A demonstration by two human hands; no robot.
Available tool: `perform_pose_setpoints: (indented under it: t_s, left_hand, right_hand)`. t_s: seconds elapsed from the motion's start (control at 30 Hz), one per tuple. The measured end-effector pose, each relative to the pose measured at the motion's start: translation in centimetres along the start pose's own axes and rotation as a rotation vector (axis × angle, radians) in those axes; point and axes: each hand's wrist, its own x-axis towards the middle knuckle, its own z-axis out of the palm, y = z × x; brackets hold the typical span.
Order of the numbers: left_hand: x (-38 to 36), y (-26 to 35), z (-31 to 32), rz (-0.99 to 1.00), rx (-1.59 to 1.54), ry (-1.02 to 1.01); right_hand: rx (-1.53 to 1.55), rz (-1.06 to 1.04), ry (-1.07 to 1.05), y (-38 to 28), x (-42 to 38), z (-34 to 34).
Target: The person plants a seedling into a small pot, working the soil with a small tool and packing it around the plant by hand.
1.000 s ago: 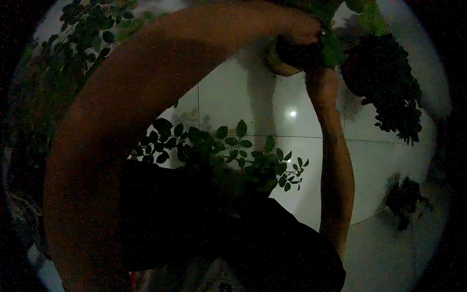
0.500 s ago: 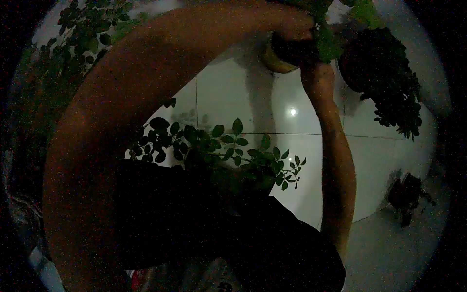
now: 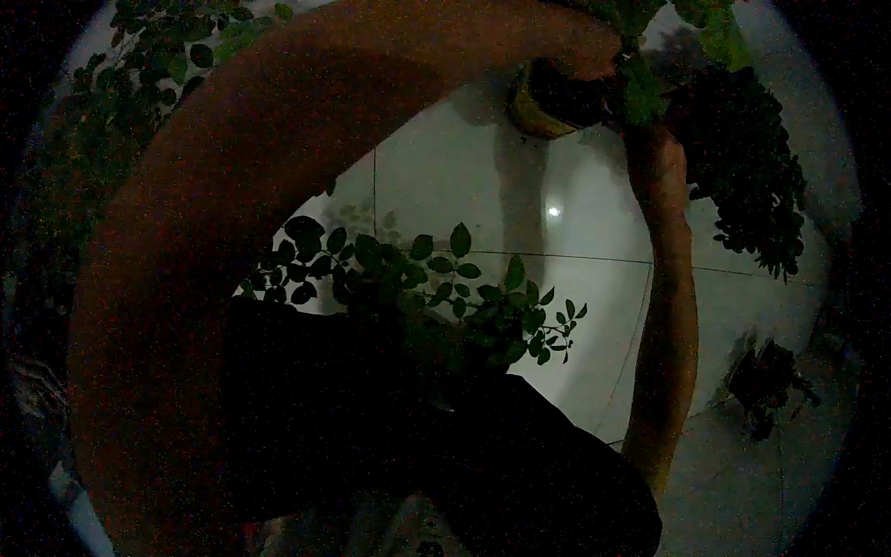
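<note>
Near the top, my left hand (image 3: 589, 54) reaches over a yellowish pot (image 3: 538, 116) filled with dark soil (image 3: 566, 93). Its fingertips end in shadow against the stem of a green leafy plant (image 3: 640, 88). My right hand (image 3: 657, 148) is just below the plant's hanging leaves, right of the pot. Leaves and darkness hide the fingers of both hands, so I cannot make out what either one grips. The pot looks tilted, its opening partly toward me.
A leafy potted plant (image 3: 455, 297) stands close to my dark-clothed legs (image 3: 371, 418). Dense dark foliage (image 3: 747, 176) is right of my right hand, and a dark clump (image 3: 768, 385) lies on the pale tiled floor (image 3: 445, 195). More leaves (image 3: 176, 56) fill the upper left.
Both hands have shifted right, the right hand more than the left. The leaves by them also sit further right, and the gap between the pot and my right hand is wider.
</note>
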Motion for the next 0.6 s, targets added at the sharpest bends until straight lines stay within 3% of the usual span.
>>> perform_pose_setpoints:
  t_s: [0.1, 0.23, 0.33, 0.4, 0.53, 0.6]
  left_hand:
    - [0.1, -0.1, 0.0, 0.000, -0.003, -0.002]
    - [0.5, -0.1, 0.0, 0.009, -0.012, 0.000]
    - [0.6, -0.2, -0.2, 0.013, -0.004, -0.007]
    - [0.1, -0.1, 0.0, 0.009, -0.001, -0.003]
    - [0.0, 0.0, -0.1, 0.010, -0.003, 0.002]
    - [0.2, 0.1, -0.1, 0.013, 0.003, 0.002]
  right_hand:
    - [0.067, -0.039, -0.006, -3.6, 0.3, -3.5]
    - [-0.103, -0.030, -0.223, -4.9, 0.8, -2.5]
    - [0.021, -0.027, -0.123, -3.2, 0.7, -0.9]
    - [0.069, 0.101, -0.070, -3.9, 0.3, -1.9]
    - [-0.073, 0.042, -0.065, -1.4, 0.4, -1.0]
    - [0.027, 0.021, 0.000, -4.3, 1.2, -4.4]
